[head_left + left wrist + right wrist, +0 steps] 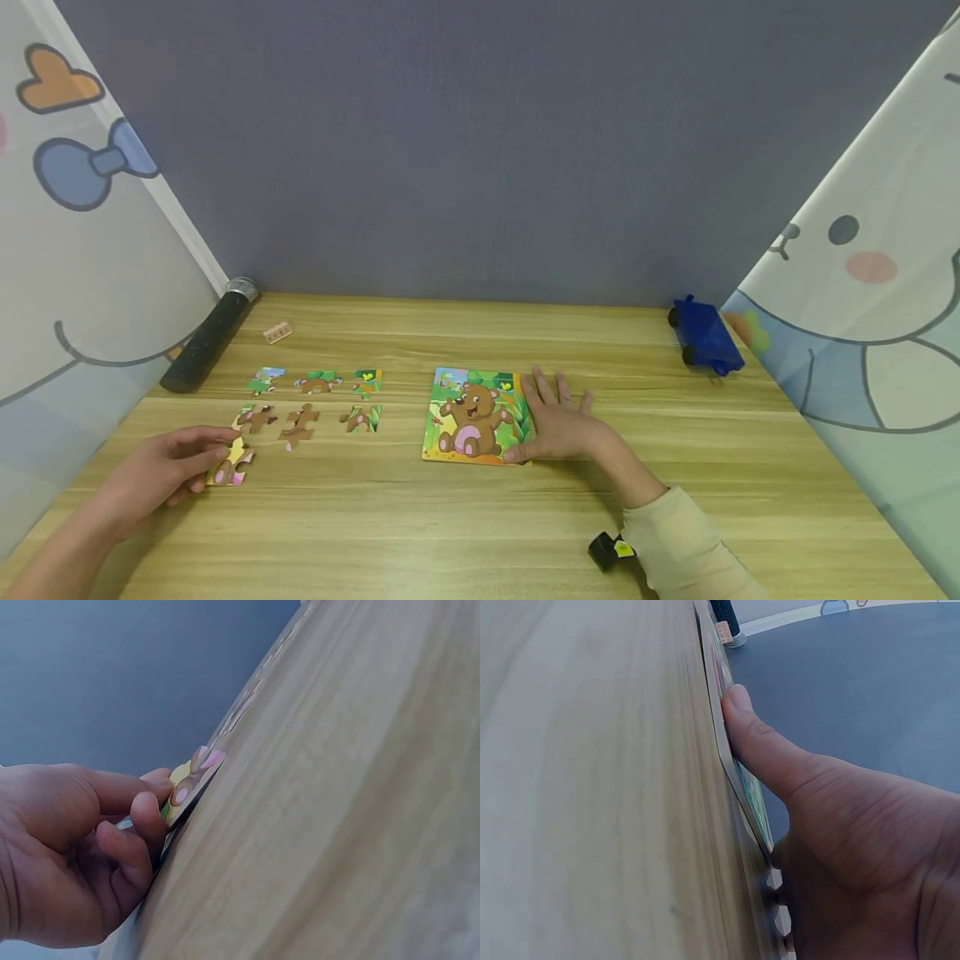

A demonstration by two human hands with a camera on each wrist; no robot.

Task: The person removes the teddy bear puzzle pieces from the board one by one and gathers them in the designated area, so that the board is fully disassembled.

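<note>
At the left of the head view my left hand (161, 471) pinches a puzzle piece (231, 467) with yellow, brown and pink on it. In the left wrist view that piece (196, 780) sits between thumb and fingers, tilted just off the wood. Several other puzzle pieces (300, 425) lie apart in two rows beyond it. My right hand (562, 425) rests with fingers spread at the right edge of a square bear picture board (472, 417). Its thumb (742, 705) lies on the board's face in the right wrist view.
A black microphone (210, 337) lies at the table's left edge, near a small pinkish block (277, 333). A blue toy cart (705, 337) stands at the back right. Close to the right sleeve (682, 542) is a small black object (603, 550). A grey panel (480, 150) borders the back.
</note>
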